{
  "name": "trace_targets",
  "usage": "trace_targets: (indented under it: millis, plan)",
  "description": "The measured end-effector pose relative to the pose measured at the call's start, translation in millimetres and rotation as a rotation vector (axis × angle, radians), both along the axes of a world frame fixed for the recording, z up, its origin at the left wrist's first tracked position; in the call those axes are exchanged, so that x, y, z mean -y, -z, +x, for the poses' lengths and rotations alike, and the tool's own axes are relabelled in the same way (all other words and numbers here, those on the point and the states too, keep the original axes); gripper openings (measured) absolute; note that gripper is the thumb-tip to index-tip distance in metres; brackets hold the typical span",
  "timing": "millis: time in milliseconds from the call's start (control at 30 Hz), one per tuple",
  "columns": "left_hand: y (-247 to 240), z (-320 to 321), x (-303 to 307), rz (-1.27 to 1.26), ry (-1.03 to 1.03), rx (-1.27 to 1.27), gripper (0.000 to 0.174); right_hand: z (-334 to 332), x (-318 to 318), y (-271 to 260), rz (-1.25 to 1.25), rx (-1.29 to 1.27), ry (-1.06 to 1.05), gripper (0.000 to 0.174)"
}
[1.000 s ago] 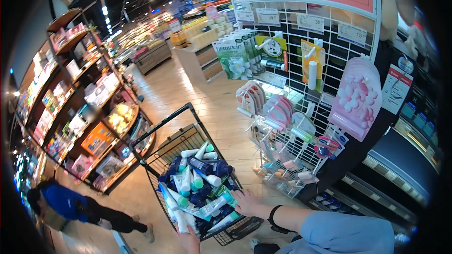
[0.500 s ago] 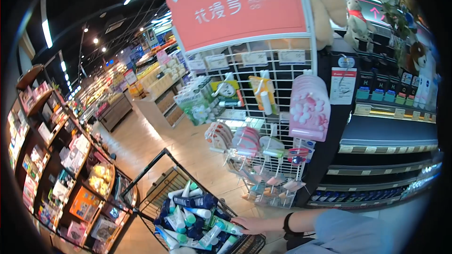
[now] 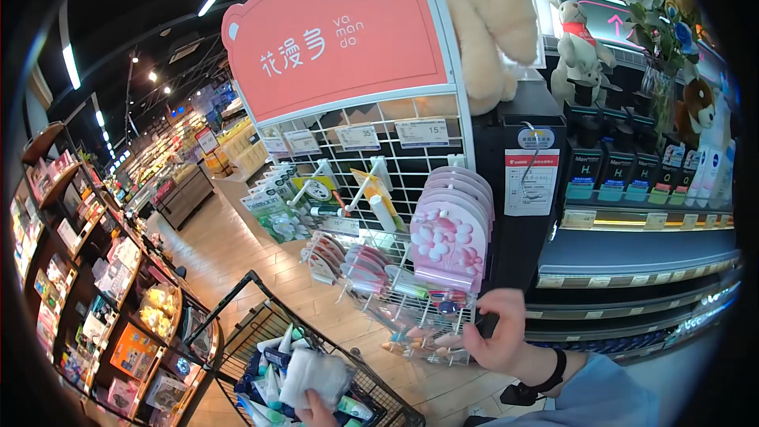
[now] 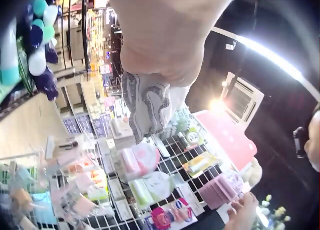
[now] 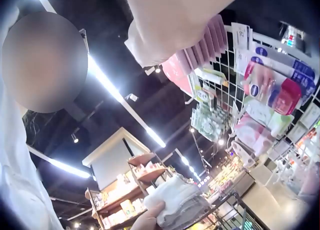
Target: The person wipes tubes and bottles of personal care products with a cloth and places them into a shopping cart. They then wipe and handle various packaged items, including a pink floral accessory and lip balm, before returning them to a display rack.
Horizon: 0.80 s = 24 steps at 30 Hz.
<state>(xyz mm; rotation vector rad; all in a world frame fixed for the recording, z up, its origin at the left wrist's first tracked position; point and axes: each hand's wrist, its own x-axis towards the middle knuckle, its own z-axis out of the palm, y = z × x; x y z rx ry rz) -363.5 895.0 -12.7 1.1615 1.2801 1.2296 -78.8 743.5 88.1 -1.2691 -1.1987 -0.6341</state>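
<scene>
My left hand (image 3: 317, 411) grips a white folded cloth (image 3: 313, 375) low over the shopping cart (image 3: 371, 375). A grey wavy pattern runs along the cloth's (image 4: 149, 107) side in the left wrist view. Under and around it, tubes and dark blue bottles (image 3: 261, 364) are heaped in the cart. My right hand (image 3: 502, 336) is raised beside the wire display rack (image 3: 387, 138), its fingers loosely curled with nothing seen between them. Closest to that hand hang pink flower-patterned packs (image 3: 451, 241) and small carded items at the rack's lower right.
A pink sign (image 3: 340, 35) tops the rack. Dark shelves (image 3: 632, 249) with boxed bottles stand to the right, plush toys (image 3: 581, 43) above them. Stocked wooden shelves (image 3: 87, 300) line the left, and a tiled aisle (image 3: 213, 261) runs between.
My right hand has left the cart's heap and risen to the right, beside the rack. My left hand now holds the white cloth above the heap. The view has turned right.
</scene>
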Motion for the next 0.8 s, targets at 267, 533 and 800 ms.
trace_targets:
  millis: [267, 533, 800]
  plan:
    - [28, 23, -18, -0.033, 0.229, 0.119, 0.039, 0, -17, -21, -0.100, -0.395, 0.079, 0.059]
    - [-2, -6, -23, -0.087, 0.296, 0.083, 0.040, -24, -27, -42, -0.081, -0.494, 0.159, 0.061]
    - [-11, -30, -25, -0.116, 0.306, 0.063, 0.044, -34, -40, -37, 0.013, -0.518, 0.143, 0.063]
